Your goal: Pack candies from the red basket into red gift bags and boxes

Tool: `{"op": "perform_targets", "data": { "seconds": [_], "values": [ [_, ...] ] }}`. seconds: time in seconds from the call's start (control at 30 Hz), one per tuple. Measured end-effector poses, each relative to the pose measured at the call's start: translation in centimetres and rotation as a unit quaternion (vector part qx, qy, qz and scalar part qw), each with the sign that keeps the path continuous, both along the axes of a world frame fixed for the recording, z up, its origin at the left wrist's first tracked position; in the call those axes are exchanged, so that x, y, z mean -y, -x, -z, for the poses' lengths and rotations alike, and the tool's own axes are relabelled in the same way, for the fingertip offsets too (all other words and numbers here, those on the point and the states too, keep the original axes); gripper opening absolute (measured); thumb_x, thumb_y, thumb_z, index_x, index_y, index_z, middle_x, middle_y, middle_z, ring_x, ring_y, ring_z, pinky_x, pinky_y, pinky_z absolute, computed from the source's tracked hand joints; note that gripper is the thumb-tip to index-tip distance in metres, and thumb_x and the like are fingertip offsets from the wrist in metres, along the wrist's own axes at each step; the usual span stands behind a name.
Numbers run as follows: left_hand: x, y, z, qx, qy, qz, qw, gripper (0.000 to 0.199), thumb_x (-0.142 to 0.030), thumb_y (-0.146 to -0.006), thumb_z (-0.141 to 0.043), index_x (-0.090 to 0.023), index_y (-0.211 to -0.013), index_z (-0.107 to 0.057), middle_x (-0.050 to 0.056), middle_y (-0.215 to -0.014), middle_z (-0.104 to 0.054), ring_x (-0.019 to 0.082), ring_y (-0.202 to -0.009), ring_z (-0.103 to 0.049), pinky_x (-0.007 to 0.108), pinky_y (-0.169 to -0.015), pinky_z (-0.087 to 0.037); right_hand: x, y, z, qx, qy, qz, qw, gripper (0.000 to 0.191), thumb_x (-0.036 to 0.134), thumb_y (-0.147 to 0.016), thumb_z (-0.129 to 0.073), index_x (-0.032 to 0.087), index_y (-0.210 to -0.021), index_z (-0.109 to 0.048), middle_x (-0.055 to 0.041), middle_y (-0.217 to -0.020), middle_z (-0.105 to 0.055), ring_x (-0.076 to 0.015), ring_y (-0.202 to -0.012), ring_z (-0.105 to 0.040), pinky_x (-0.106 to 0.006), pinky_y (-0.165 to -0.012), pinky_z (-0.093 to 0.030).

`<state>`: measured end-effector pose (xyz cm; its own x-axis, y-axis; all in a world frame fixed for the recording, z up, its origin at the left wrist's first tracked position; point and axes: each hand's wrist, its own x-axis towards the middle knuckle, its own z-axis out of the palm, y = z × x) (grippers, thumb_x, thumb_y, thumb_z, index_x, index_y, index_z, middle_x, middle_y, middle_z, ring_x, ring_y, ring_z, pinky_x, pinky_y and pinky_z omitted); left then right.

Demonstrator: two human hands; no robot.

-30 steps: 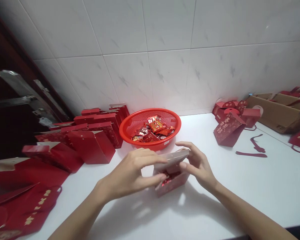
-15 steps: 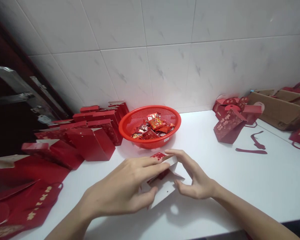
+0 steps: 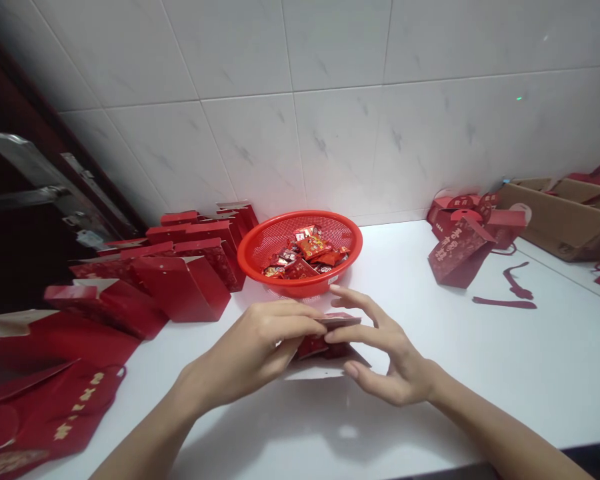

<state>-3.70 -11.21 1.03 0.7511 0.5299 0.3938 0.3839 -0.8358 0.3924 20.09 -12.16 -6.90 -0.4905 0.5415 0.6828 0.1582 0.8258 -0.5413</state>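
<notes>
A small red paper box (image 3: 347,319) with pale inner flaps stands with its top open on the white table, and red packets (image 3: 311,345) show inside it. My left hand (image 3: 260,340) is at the box's left side, fingers bent and pressed on its edge. At the right side is my right hand (image 3: 387,353), its thumb and fingers apart, with fingertips touching the flaps. Just behind the box sits a red plastic basket (image 3: 300,288) holding several wrapped sweets (image 3: 315,248).
Several open red boxes (image 3: 180,287) line the left side, with a red bag (image 3: 80,413) in front. Closed red boxes (image 3: 460,253), loose dark red ribbons (image 3: 505,304) and a cardboard box (image 3: 555,223) are on the right. A tiled wall (image 3: 340,147) runs behind.
The small box has tipped more upright, with its pale front flap lower. My left thumb has come off that flap and drawn in toward the fingers. My right fingers have shifted over the opening.
</notes>
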Motion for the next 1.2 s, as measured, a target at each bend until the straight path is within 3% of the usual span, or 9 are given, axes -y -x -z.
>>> {"op": "perform_targets", "data": {
  "seconds": [0.17,0.33,0.6,0.77,0.97,1.1,1.2],
  "values": [
    [-0.6,0.2,0.1,0.014,-0.007,-0.023,1.0,0.031,-0.01,-0.094,-0.051,-0.022,-0.102,-0.078,0.006,-0.105,-0.079,0.02,-0.095,-0.075,0.027,-0.079,-0.061,-0.5,-0.2,0.1,0.053,-0.071,0.06,0.994,0.023,0.032,-0.091,-0.063,0.022,-0.111,-0.062,-0.0185,-0.139,-0.057,-0.029,-0.121,-0.061,-0.046,-0.099,-0.052],
    [-1.3,0.4,0.5,0.03,-0.008,-0.048,0.998,0.029,-0.014,-0.097,-0.05,-0.022,-0.102,-0.078,0.006,-0.1,-0.079,0.02,-0.093,-0.075,0.027,-0.076,-0.061,-0.8,-0.2,0.1,0.045,-0.117,0.064,0.99,0.021,0.04,-0.088,-0.066,0.022,-0.096,-0.056,-0.0187,-0.127,-0.062,-0.0281,-0.106,-0.065,-0.04,-0.085,-0.056],
    [-1.5,0.0,0.4,-0.017,0.051,-0.014,0.998,0.024,-0.019,-0.098,-0.052,-0.021,-0.111,-0.073,0.008,-0.114,-0.073,0.02,-0.099,-0.07,0.029,-0.084,-0.057,-1.3,-0.4,0.4,0.05,-0.118,0.088,0.988,0.033,0.032,-0.088,-0.067,0.02,-0.118,-0.057,-0.0222,-0.134,-0.057,-0.0332,-0.13,-0.057,-0.043,-0.095,-0.055],
    [-2.6,0.8,0.3,-0.004,0.103,-0.009,0.995,0.022,-0.027,-0.099,-0.056,-0.024,-0.109,-0.075,0.009,-0.125,-0.069,0.022,-0.11,-0.067,0.032,-0.093,-0.054,-1.3,-0.4,0.9,0.031,-0.108,0.103,0.988,0.036,0.029,-0.088,-0.067,0.019,-0.12,-0.055,-0.0229,-0.139,-0.054,-0.0333,-0.132,-0.055,-0.045,-0.1,-0.054],
    [-3.5,1.3,0.6,0.03,0.157,-0.008,0.987,0.023,-0.031,-0.098,-0.059,-0.023,-0.114,-0.073,0.009,-0.124,-0.07,0.021,-0.112,-0.067,0.035,-0.096,-0.054,-1.5,-0.2,1.3,0.024,-0.101,0.12,0.987,0.032,0.025,-0.089,-0.066,0.019,-0.118,-0.055,-0.0228,-0.141,-0.052,-0.0325,-0.131,-0.055,-0.043,-0.098,-0.056],
    [-3.6,1.4,0.9,0.018,0.158,-0.008,0.987,0.041,-0.036,-0.086,-0.075,-0.022,-0.124,-0.068,0.01,-0.127,-0.07,0.025,-0.118,-0.065,0.038,-0.1,-0.053,-1.9,-0.2,1.2,0.004,-0.086,0.145,0.986,0.028,0.02,-0.092,-0.062,0.022,-0.119,-0.053,-0.019,-0.138,-0.056,-0.0292,-0.129,-0.058,-0.041,-0.098,-0.056],
    [-3.8,1.4,1.3,0.015,0.142,-0.012,0.99,0.042,-0.034,-0.088,-0.073,-0.022,-0.128,-0.066,0.011,-0.129,-0.07,0.025,-0.119,-0.065,0.04,-0.102,-0.053,-2.2,-0.2,1.3,-0.015,-0.072,0.149,0.986,0.032,0.019,-0.092,-0.062,0.023,-0.122,-0.052,-0.016,-0.134,-0.06,-0.0277,-0.128,-0.058,-0.041,-0.1,-0.056]
  ]
}}
